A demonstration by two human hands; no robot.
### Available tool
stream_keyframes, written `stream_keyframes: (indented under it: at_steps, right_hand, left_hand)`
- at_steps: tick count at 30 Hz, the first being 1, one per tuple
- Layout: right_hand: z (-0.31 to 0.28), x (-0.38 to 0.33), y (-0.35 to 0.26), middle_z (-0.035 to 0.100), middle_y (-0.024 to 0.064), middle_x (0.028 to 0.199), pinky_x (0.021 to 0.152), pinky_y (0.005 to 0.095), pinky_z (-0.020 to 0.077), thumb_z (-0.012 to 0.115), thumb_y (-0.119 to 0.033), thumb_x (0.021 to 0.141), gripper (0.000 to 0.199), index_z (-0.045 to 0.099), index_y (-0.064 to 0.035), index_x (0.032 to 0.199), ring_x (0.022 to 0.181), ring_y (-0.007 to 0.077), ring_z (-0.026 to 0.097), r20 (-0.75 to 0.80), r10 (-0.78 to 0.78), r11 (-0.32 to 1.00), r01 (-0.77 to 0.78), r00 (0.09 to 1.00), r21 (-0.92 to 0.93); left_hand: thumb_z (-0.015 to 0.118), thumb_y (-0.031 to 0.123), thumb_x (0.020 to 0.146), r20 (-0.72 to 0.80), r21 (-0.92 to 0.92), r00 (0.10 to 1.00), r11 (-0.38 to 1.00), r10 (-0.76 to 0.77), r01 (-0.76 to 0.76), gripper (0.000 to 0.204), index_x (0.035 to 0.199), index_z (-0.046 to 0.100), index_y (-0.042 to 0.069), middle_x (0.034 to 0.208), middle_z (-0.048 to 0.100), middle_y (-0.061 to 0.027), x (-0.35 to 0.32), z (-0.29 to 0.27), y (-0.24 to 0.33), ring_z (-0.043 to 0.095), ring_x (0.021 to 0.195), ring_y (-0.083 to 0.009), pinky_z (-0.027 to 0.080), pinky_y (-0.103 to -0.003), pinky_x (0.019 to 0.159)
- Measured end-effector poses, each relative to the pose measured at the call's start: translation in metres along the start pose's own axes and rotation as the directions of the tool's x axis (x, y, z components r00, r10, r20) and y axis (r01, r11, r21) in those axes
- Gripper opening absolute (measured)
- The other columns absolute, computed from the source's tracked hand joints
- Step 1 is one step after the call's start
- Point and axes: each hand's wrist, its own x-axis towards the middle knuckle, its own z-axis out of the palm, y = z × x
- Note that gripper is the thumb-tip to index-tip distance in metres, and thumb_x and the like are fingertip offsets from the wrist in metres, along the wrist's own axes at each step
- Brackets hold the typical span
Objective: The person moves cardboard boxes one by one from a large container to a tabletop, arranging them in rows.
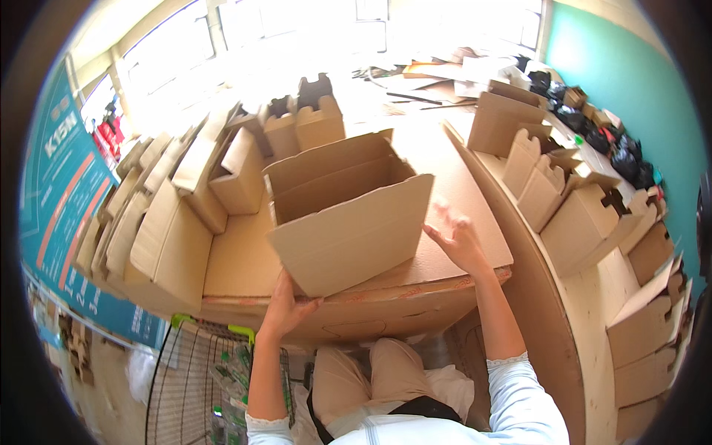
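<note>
An open-topped brown cardboard box [352,233] sits tilted on a large carton used as a work surface, directly in front of me. My left hand [285,308] is at its lower left corner, thumb stretched along the bottom edge and fingers partly hidden behind the cardboard; it grips the box there. Beside the right end of the box is my right hand [461,243], apart from it, with spread, slightly blurred fingers and nothing held. The box's flaps stand upright, and its inside looks bare where I can see in.
The large carton [237,256] bears rows of folded cardboard boxes [167,237] at left. More boxes [586,222] line a wooden board [575,326] at right. A wire cart [182,378] with plastic bottles stands lower left. Flattened cardboard and black bags [627,159] lie farther back.
</note>
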Motion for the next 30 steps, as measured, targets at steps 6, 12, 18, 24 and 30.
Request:
stream_keyframes:
  at_steps: [6,12,18,24,30]
  right_hand:
    - [-0.021,0.008,-0.126,0.047,0.0119,0.134,0.108,0.0423,0.0299,0.073,-0.027,0.071,0.073,0.042,-0.0069,0.135,0.123,0.0283,0.045,0.081,-0.729,0.539,0.643,0.68,-0.544]
    - [0.022,0.045,-0.116,0.059,0.0069,0.079,0.085,0.0344,0.0431,0.063,-0.013,0.071,0.017,0.056,-0.003,0.083,0.084,0.021,0.059,0.326,-0.656,0.521,0.721,0.681,-0.457]
    - [-0.034,-0.018,-0.124,0.056,0.0045,0.075,0.079,0.0312,0.0427,0.068,-0.012,0.065,0.018,0.053,-0.0071,0.076,0.083,0.0202,0.058,0.295,-0.776,0.441,0.814,0.558,-0.379]
    - [-0.158,-0.148,-0.147,0.051,0.0086,0.076,0.064,0.0355,0.0464,0.067,-0.008,0.067,0.024,0.046,-0.0037,0.077,0.076,0.0269,0.054,0.114,-0.691,0.596,0.652,0.714,-0.468]
    - [-0.229,-0.243,-0.185,0.058,0.0086,0.079,0.065,0.035,0.0465,0.069,-0.003,0.058,0.022,0.058,-0.0002,0.077,0.079,0.0261,0.055,-0.134,-0.421,0.45,0.078,0.897,-0.89]
  left_hand:
    - [0.073,0.003,0.072,0.032,-0.153,0.994,0.983,-0.102,0.106,0.066,0.129,0.039,0.001,0.115,0.054,-0.0131,-0.002,0.005,0.011,0.049,0.113,-0.0201,0.048,-0.034,0.087]
    - [0.067,0.0,0.078,-0.121,-0.222,0.992,0.975,-0.031,0.003,0.066,0.135,0.035,0.003,0.124,0.048,-0.0118,-0.02,0.011,0.026,0.05,0.11,-0.0209,0.041,-0.033,0.091]
    - [0.068,0.003,0.077,-0.146,-0.265,0.989,0.964,0.001,-0.04,0.068,0.136,0.035,0.003,0.128,0.046,-0.0116,-0.028,0.033,0.017,0.05,0.111,-0.0209,0.042,-0.034,0.09]
    - [0.074,0.0,0.071,0.051,-0.174,0.992,0.979,0.118,-0.107,0.048,0.115,0.057,-0.003,0.105,0.06,-0.0107,-0.067,0.067,0.058,0.057,0.099,-0.02,0.048,-0.034,0.084]
    - [0.066,-0.012,0.07,0.324,-0.696,0.839,0.711,0.438,-0.102,0.092,0.145,0.013,-0.003,0.134,0.043,-0.0191,-0.059,0.157,0.212,0.052,0.117,-0.0288,0.047,-0.039,0.095]
